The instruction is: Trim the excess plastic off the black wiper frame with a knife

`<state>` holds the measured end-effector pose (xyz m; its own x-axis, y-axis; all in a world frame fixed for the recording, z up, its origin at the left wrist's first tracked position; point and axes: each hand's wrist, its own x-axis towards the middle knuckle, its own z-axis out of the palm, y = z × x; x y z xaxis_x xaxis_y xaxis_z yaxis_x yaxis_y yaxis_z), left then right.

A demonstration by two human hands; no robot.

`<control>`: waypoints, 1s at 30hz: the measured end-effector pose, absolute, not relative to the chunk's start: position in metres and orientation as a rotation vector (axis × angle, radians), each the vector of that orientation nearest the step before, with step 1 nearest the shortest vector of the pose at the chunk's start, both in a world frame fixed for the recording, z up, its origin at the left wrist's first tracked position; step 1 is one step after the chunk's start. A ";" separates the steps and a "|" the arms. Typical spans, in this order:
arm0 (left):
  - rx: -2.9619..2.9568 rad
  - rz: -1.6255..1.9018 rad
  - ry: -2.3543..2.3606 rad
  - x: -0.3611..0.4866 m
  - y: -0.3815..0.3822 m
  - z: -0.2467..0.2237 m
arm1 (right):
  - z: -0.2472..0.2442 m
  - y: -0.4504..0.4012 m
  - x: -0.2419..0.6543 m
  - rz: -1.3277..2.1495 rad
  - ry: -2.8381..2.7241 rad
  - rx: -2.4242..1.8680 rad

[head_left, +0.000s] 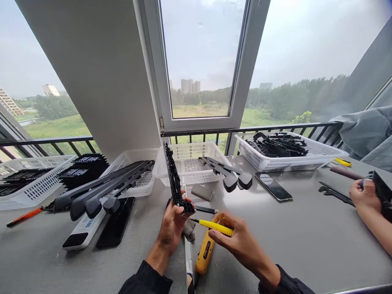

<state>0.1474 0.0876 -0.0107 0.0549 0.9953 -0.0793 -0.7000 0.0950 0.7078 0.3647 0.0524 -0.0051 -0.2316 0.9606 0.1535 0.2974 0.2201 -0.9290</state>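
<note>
Held the long black part in the left hand by its lower end, raised above the metal table, in a steep, slightly leaning position before the middle basket. Pinched the yellow tool between the thumb and fingers of the right hand, with the thin dark tip directed toward the lower end of the part. Could not tell from this view whether touching or only very near. Judged therefore the work on this piece to be under way and probably not yet complete, but could not make out any finished mark on its surface. Saw in the middle basket a few grey pieces, with rounded ends reaching over the rim, and to the left a bundle of long dark pieces, partly inside the left basket. Noticed on the other side the right basket, heaped with black parts, perhaps waiting, perhaps already done; could not decide from their look. Took these quantities for a large batch, with an unknown count finished. Noted also an orange-yellow device lying under the right hand, apparently not grasped.
</note>
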 end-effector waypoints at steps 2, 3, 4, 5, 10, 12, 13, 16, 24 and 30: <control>0.604 1.376 0.636 0.146 0.098 -0.007 | 0.002 0.067 0.369 1.016 -1.721 -1.158; 0.616 1.364 0.630 0.144 0.103 -0.006 | 0.004 0.076 0.370 1.010 -1.734 -1.146; 0.627 1.352 0.627 0.141 0.108 -0.006 | 0.005 0.085 0.370 1.011 -1.750 -1.134; 0.635 1.340 0.625 0.138 0.112 -0.007 | 0.004 0.094 0.369 1.019 -1.768 -1.121; 0.658 1.309 0.631 0.124 0.119 -0.014 | -0.007 0.125 0.369 1.054 -1.842 -1.067; 0.660 1.293 0.632 0.123 0.118 -0.016 | -0.013 0.127 0.373 1.021 -1.842 -1.069; 0.662 1.281 0.633 0.123 0.117 -0.017 | -0.015 0.127 0.376 1.000 -1.837 -1.075; 0.676 1.239 0.637 0.125 0.117 -0.019 | -0.019 0.123 0.382 0.941 -1.820 -1.101; 0.747 1.143 0.627 0.116 0.118 -0.018 | -0.024 0.123 0.386 0.920 -1.831 -1.129; 0.782 1.120 0.610 0.105 0.120 -0.021 | -0.025 0.121 0.387 0.909 -1.868 -1.117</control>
